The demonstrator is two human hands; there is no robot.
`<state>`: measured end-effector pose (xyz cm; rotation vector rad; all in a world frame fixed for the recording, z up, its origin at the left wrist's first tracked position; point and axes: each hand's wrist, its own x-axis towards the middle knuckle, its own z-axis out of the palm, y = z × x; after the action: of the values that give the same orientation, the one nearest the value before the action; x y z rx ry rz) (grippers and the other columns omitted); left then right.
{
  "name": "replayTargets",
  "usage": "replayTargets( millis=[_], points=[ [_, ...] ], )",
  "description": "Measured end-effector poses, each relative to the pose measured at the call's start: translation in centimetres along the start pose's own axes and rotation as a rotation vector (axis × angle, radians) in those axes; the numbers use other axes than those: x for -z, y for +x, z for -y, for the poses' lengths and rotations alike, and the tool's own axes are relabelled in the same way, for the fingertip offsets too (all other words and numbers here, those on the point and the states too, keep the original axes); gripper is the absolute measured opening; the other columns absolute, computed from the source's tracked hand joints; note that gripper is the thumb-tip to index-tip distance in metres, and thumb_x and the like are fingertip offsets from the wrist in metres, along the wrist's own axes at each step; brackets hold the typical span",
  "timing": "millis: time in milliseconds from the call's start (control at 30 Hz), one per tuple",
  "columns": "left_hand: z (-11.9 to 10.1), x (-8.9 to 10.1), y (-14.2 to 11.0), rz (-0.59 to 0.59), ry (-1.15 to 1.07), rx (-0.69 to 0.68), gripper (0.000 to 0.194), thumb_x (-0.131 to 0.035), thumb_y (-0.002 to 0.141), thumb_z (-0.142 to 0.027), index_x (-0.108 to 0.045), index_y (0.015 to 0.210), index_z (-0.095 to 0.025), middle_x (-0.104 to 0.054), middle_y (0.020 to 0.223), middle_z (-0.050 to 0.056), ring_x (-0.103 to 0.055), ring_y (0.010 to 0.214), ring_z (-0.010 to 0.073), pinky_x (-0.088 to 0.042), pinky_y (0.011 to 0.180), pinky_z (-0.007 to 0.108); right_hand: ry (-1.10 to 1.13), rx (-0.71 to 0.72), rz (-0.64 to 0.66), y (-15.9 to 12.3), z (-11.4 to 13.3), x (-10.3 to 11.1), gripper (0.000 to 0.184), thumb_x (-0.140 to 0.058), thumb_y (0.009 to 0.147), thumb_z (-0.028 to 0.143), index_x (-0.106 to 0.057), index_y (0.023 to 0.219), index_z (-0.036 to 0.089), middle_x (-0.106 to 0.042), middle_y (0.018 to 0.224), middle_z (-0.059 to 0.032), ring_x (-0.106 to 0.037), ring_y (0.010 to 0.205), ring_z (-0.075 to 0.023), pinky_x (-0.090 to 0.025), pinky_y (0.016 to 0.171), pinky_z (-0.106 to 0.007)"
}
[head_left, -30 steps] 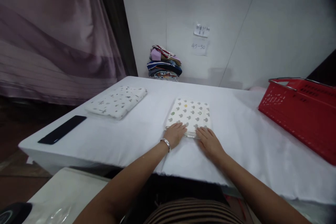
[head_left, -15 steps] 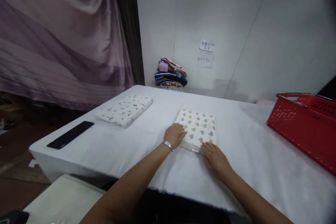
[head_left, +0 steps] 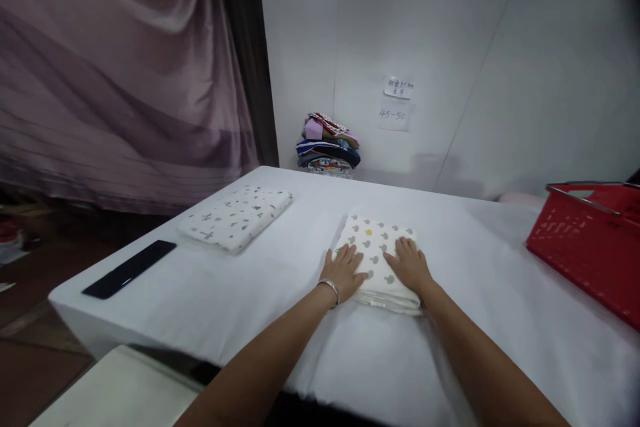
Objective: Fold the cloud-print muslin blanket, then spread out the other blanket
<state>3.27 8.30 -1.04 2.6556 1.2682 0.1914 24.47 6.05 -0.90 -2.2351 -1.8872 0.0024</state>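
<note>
A folded white cloth [head_left: 376, 257] with grey tree-like prints and one yellow print lies on the white-covered table [head_left: 280, 293] in front of me. My left hand [head_left: 344, 271], with a silver bracelet at the wrist, rests flat on its left side, fingers spread. On its right side lies my right hand [head_left: 410, 265], palm down with the fingers apart. The layered folds of the cloth show along its near edge. Farther left is a second folded white cloth [head_left: 239, 217] with scattered dark prints, touched by neither hand.
A flat black object [head_left: 129, 269] lies near the table's left edge. At the right stands a red plastic basket [head_left: 585, 247] with metal handles. Beyond the far edge is a pile of folded fabrics [head_left: 327, 147]. A pale stool-like surface [head_left: 120, 390] sits at lower left.
My right hand has moved from the cloth's near right corner up onto its top. My left hand has slid onto the cloth with its fingers spread. The view has shifted slightly.
</note>
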Motion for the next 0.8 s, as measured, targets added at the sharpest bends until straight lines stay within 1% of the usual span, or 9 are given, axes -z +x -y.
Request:
replayTargets(
  millis=[100, 267, 367, 433, 467, 533, 633, 700, 800],
  points=[
    [0.0, -0.2, -0.1, -0.022, -0.013, -0.001, 0.057, -0.025, 0.087, -0.053, -0.027, 0.138, -0.028, -0.015, 0.149, 0.001, -0.007, 0.137, 0.0241, -0.011, 0.105, 0.059, -0.019, -0.019, 0.033, 0.1, -1.1, -1.6, 0.063, -0.028, 0.088, 0.051, -0.031, 0.136, 0.012, -0.023, 0.146, -0.011, -0.013, 0.134, -0.028, -0.02, 0.104, -0.051],
    [-0.2, -0.4, -0.4, -0.044, -0.028, -0.001, 0.056, -0.026, 0.087, -0.053, -0.029, 0.137, -0.027, -0.017, 0.149, 0.002, -0.008, 0.137, 0.0238, -0.014, 0.104, 0.06, 0.024, -0.011, 0.01, -0.1, -1.4, -1.9, 0.063, -0.026, 0.087, 0.053, -0.031, 0.137, 0.013, -0.024, 0.146, -0.0101, -0.013, 0.135, -0.0274, -0.02, 0.104, -0.051],
    [-0.2, -0.3, -0.5, -0.057, -0.041, -0.006, 0.055, -0.026, 0.087, -0.052, -0.03, 0.136, -0.027, -0.018, 0.148, 0.002, -0.009, 0.137, 0.0233, -0.016, 0.103, 0.06, 0.105, 0.016, -0.033, 0.0, -1.9, -2.3, 0.063, -0.028, 0.087, 0.052, -0.034, 0.135, 0.014, -0.026, 0.145, -0.0105, -0.013, 0.135, -0.0273, -0.021, 0.105, -0.05],
    [-0.3, -0.3, -0.6, -0.065, -0.051, -0.007, 0.054, -0.027, 0.087, -0.051, -0.03, 0.136, -0.028, -0.018, 0.148, 0.002, -0.009, 0.137, 0.0232, -0.017, 0.103, 0.059, 0.186, 0.038, -0.087, 0.0, -2.6, -2.8, 0.063, -0.029, 0.086, 0.052, -0.037, 0.134, 0.012, -0.024, 0.146, -0.0116, -0.01, 0.135, -0.0267, -0.019, 0.106, -0.047],
    [-0.3, -0.3, -0.6, -0.067, -0.057, -0.007, 0.054, -0.027, 0.087, -0.051, -0.03, 0.136, -0.027, -0.018, 0.148, 0.002, -0.009, 0.137, 0.0233, -0.017, 0.103, 0.059, 0.238, 0.026, -0.118, -0.1, -2.9, -3.1, 0.064, -0.03, 0.085, 0.053, -0.037, 0.134, 0.011, -0.021, 0.146, -0.0125, -0.008, 0.136, -0.0265, -0.018, 0.107, -0.045],
    [-0.3, -0.3, -0.7, -0.075, -0.067, -0.008, 0.055, -0.027, 0.087, -0.051, -0.03, 0.136, -0.027, -0.018, 0.148, 0.002, -0.009, 0.136, 0.0236, -0.018, 0.103, 0.059, 0.364, -0.057, -0.163, -0.3, -3.4, -3.4, 0.069, -0.033, 0.083, 0.055, -0.035, 0.135, 0.009, -0.016, 0.148, -0.0137, -0.007, 0.136, -0.0261, -0.017, 0.109, -0.042],
    [-0.3, -0.4, -0.8, -0.089, -0.08, -0.012, 0.055, -0.026, 0.087, -0.052, -0.031, 0.135, -0.028, -0.019, 0.148, 0.002, -0.01, 0.136, 0.0235, -0.018, 0.103, 0.058, 0.568, -0.267, -0.158, -1.1, -3.4, -3.1, 0.078, -0.039, 0.078, 0.06, -0.028, 0.139, 0.013, -0.016, 0.148, -0.012, -0.014, 0.135, -0.0256, -0.02, 0.108, -0.039],
    [-0.2, -0.5, -0.8, -0.096, -0.085, -0.009, 0.054, -0.027, 0.087, -0.053, -0.031, 0.135, -0.028, -0.02, 0.148, 0.002, -0.009, 0.136, 0.0236, -0.018, 0.104, 0.058, 0.665, -0.361, -0.141, -1.9, -2.9, -2.4, 0.08, -0.044, 0.075, 0.061, -0.026, 0.14, 0.019, -0.023, 0.146, -0.009, -0.024, 0.132, -0.026, -0.025, 0.106, -0.038],
    [-0.2, -0.6, -0.9, -0.093, -0.094, -0.006, 0.055, -0.028, 0.086, -0.052, -0.031, 0.135, -0.028, -0.02, 0.148, 0.002, -0.008, 0.136, 0.0242, -0.016, 0.104, 0.057, 0.729, -0.428, -0.125, -3.2, -2.1, -1.3, 0.082, -0.049, 0.072, 0.061, -0.027, 0.14, 0.021, -0.037, 0.14, -0.0076, -0.037, 0.125, -0.0284, -0.033, 0.101, -0.038]
  ],
)
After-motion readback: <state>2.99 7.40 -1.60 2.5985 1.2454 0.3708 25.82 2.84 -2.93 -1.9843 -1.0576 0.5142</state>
